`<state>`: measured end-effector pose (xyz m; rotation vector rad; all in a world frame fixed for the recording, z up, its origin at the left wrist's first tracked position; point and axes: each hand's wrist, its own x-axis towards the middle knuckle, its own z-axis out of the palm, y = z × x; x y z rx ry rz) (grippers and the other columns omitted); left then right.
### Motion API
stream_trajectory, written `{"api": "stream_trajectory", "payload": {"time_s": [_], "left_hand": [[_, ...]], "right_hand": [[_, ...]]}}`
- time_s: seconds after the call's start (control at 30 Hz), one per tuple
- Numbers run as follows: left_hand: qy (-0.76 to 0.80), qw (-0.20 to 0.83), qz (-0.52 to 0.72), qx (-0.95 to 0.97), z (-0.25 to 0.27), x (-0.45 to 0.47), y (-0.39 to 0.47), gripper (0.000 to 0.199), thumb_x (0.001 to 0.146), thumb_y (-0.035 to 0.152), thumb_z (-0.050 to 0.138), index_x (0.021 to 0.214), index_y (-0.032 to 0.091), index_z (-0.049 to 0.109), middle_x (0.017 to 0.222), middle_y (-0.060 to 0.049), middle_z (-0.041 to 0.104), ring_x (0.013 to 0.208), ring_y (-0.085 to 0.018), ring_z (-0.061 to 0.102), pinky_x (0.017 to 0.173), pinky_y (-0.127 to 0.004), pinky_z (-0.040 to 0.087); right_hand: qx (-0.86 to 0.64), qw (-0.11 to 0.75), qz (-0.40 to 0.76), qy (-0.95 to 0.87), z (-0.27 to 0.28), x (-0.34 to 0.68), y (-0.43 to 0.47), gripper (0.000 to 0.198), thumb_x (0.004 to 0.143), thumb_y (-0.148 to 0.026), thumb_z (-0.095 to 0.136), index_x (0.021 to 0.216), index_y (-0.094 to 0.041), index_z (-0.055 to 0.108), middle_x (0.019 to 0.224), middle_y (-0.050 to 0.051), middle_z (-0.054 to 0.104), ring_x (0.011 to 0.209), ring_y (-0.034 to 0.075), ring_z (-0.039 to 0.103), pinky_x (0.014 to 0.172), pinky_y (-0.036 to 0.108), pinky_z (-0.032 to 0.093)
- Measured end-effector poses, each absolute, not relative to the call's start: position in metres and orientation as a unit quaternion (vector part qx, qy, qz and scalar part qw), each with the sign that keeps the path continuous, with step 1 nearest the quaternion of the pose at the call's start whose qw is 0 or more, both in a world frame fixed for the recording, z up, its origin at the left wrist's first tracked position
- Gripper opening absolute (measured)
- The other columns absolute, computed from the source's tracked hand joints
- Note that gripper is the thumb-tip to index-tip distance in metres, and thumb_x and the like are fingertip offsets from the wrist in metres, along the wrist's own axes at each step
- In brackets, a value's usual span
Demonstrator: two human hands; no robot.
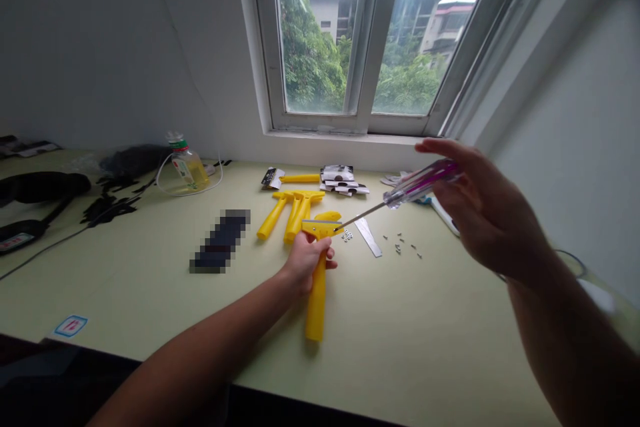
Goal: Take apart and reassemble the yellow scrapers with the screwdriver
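Observation:
My left hand [306,261] is wrapped round the neck of a yellow scraper [316,307], whose handle points down toward the table's near side. A metal blade strip lies along the scraper's head. My right hand [487,213] grips a screwdriver [420,183] with a clear and purple handle. The screwdriver's shaft slants down to the left, its tip at the right end of the scraper head, by a screw spot. Just right of the head lie several small nuts [347,235], a flat metal blade [369,237] and several loose screws [399,248].
Behind my left hand lie more yellow scraper bodies [295,210], a packaged scraper [300,179] and a stack of wrapped packets [343,179]. A pixelated dark object [221,243] is at left. Farther back stands a bottle of yellow liquid [189,167], near a cable.

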<state>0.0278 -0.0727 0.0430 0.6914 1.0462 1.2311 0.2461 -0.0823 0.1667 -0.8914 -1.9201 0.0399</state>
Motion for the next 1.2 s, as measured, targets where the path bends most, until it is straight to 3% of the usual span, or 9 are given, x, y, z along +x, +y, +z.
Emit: {"api": "stream_trajectory", "payload": {"time_s": [0.17, 0.3, 0.43, 0.57, 0.7, 0.83, 0.93, 1.1, 1.2], "left_hand": [[0.449, 0.618, 0.56, 0.321, 0.043, 0.029, -0.072, 0.021, 0.081, 0.006, 0.059, 0.094, 0.017, 0.046, 0.088, 0.001, 0.051, 0.053, -0.005, 0.05, 0.046, -0.024, 0.052], [0.459, 0.608, 0.559, 0.328, 0.042, 0.029, -0.072, 0.018, 0.082, 0.006, 0.057, 0.092, 0.016, 0.047, 0.082, 0.002, 0.05, 0.053, -0.006, 0.05, 0.047, -0.024, 0.052], [0.461, 0.597, 0.563, 0.338, 0.043, 0.029, -0.072, 0.016, 0.082, 0.007, 0.057, 0.092, 0.015, 0.048, 0.08, 0.002, 0.05, 0.054, -0.006, 0.05, 0.047, -0.023, 0.052], [0.468, 0.589, 0.568, 0.334, 0.044, 0.03, -0.073, 0.015, 0.082, 0.006, 0.056, 0.092, 0.015, 0.049, 0.08, 0.002, 0.05, 0.055, -0.006, 0.05, 0.046, -0.023, 0.051], [0.467, 0.59, 0.571, 0.328, 0.044, 0.03, -0.075, 0.016, 0.082, 0.006, 0.057, 0.092, 0.015, 0.049, 0.081, 0.001, 0.05, 0.056, -0.007, 0.051, 0.047, -0.022, 0.052], [0.469, 0.589, 0.576, 0.318, 0.043, 0.03, -0.074, 0.015, 0.082, 0.006, 0.057, 0.091, 0.014, 0.049, 0.081, 0.001, 0.05, 0.056, -0.006, 0.051, 0.046, -0.022, 0.051], [0.463, 0.591, 0.579, 0.318, 0.043, 0.03, -0.074, 0.016, 0.082, 0.006, 0.058, 0.091, 0.014, 0.049, 0.081, 0.001, 0.05, 0.056, -0.006, 0.052, 0.046, -0.022, 0.051], [0.461, 0.594, 0.583, 0.309, 0.044, 0.03, -0.074, 0.015, 0.081, 0.006, 0.059, 0.09, 0.014, 0.05, 0.078, 0.001, 0.051, 0.055, -0.006, 0.052, 0.046, -0.021, 0.051], [0.458, 0.593, 0.584, 0.312, 0.045, 0.029, -0.075, 0.014, 0.081, 0.006, 0.059, 0.09, 0.014, 0.05, 0.078, 0.001, 0.051, 0.055, -0.006, 0.052, 0.046, -0.021, 0.051]], "right_hand": [[-0.466, 0.452, -0.236, -0.723, 0.177, 0.258, -0.088, 0.024, 0.085, -0.044, 0.061, 0.095, -0.024, 0.07, 0.065, 0.002, 0.067, 0.055, 0.021, 0.064, 0.054, 0.036, 0.051], [-0.445, 0.362, -0.065, -0.817, 0.183, 0.26, -0.094, 0.048, 0.093, -0.042, 0.043, 0.14, -0.032, 0.042, 0.112, 0.008, 0.069, 0.086, 0.028, 0.069, 0.071, 0.044, 0.056], [-0.481, 0.382, -0.119, -0.78, 0.184, 0.261, -0.097, 0.034, 0.091, -0.047, 0.048, 0.122, -0.034, 0.056, 0.082, 0.003, 0.072, 0.067, 0.025, 0.067, 0.06, 0.04, 0.054], [-0.448, 0.357, -0.051, -0.818, 0.183, 0.261, -0.095, 0.045, 0.093, -0.042, 0.047, 0.134, -0.024, 0.046, 0.105, 0.009, 0.07, 0.073, 0.02, 0.066, 0.065, 0.035, 0.053], [-0.475, 0.381, -0.092, -0.788, 0.182, 0.26, -0.094, 0.037, 0.092, -0.043, 0.051, 0.122, -0.021, 0.054, 0.086, 0.007, 0.07, 0.064, 0.018, 0.063, 0.06, 0.032, 0.05], [-0.434, 0.346, -0.008, -0.831, 0.181, 0.261, -0.094, 0.045, 0.093, -0.039, 0.048, 0.135, -0.022, 0.044, 0.107, 0.011, 0.068, 0.075, 0.019, 0.066, 0.064, 0.032, 0.052], [-0.466, 0.366, -0.066, -0.802, 0.182, 0.263, -0.094, 0.034, 0.092, -0.044, 0.05, 0.118, -0.023, 0.057, 0.083, 0.005, 0.071, 0.064, 0.019, 0.065, 0.058, 0.032, 0.05], [-0.433, 0.322, 0.011, -0.842, 0.184, 0.266, -0.094, 0.044, 0.093, -0.044, 0.046, 0.132, -0.025, 0.046, 0.1, 0.007, 0.071, 0.071, 0.02, 0.067, 0.057, 0.031, 0.051], [-0.492, 0.35, -0.072, -0.794, 0.184, 0.265, -0.094, 0.037, 0.092, -0.048, 0.049, 0.118, -0.022, 0.056, 0.078, 0.005, 0.071, 0.056, 0.018, 0.062, 0.052, 0.031, 0.048]]}}
